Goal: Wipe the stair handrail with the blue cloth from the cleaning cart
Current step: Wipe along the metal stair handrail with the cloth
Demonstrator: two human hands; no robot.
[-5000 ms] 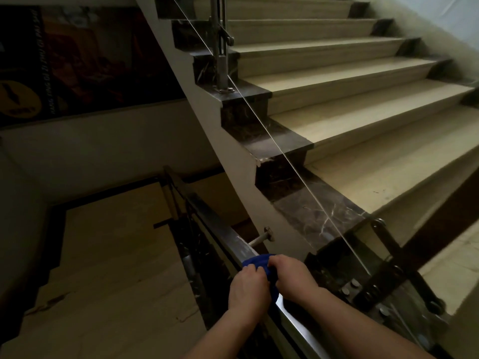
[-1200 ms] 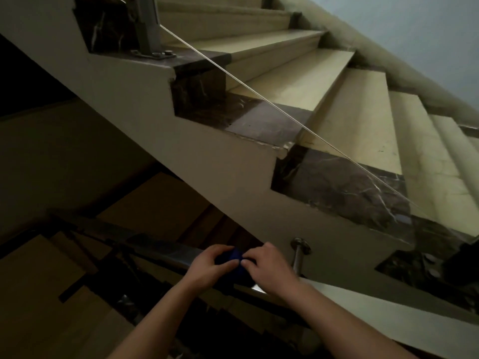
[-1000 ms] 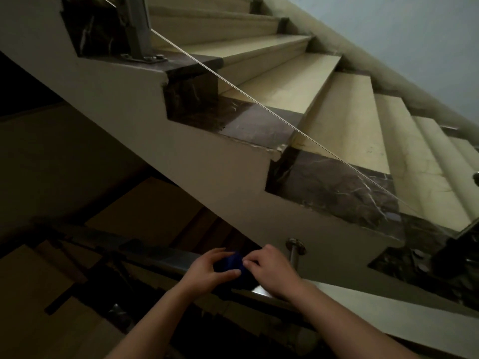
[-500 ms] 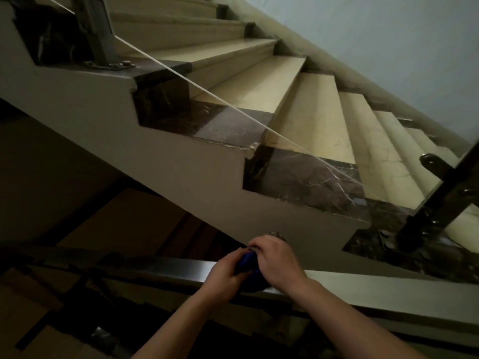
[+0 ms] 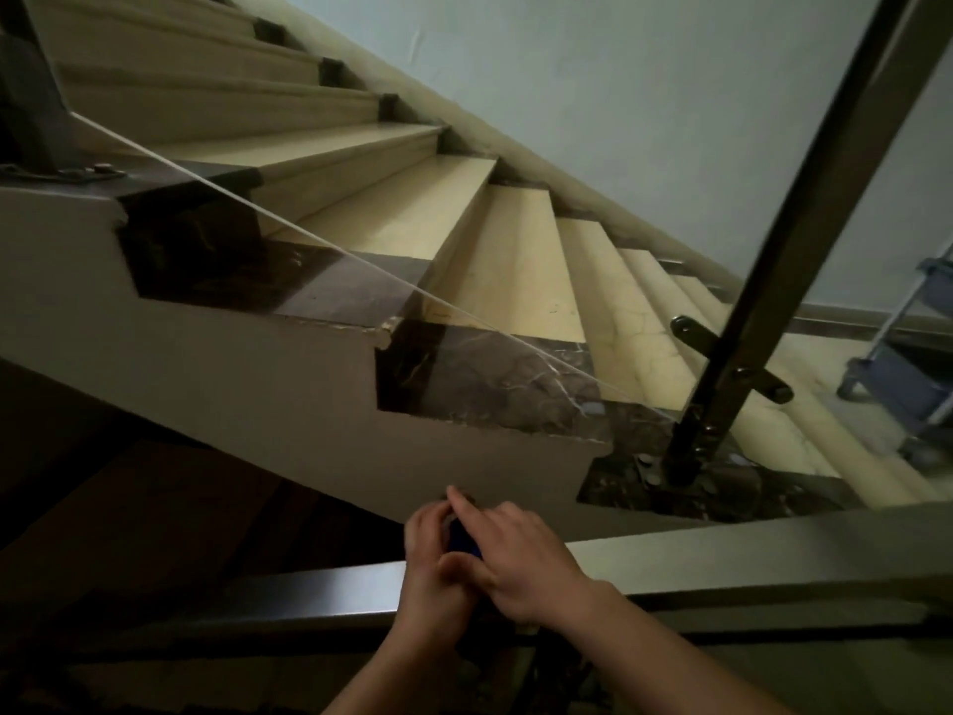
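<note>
Cloth [image 5: 464, 543] on handrail [image 5: 309, 585], mid-length, now nearly hidden. Left hand [image 5: 430, 567] curled round it; right hand [image 5: 523, 557] pinching it, forefinger newly straightened. Barely shifted along handrail. Judged: spot-rubbing, right stretch outstanding.

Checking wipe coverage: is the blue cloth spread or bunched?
Bunched: only a small patch of blue cloth shows between left hand and right hand, at the handrail.

Glossy metal handrail [image 5: 309, 585] & post [image 5: 804, 224]; polished beige stone steps [image 5: 515, 260] w/ dark veined marble edges [image 5: 490, 374].
</note>
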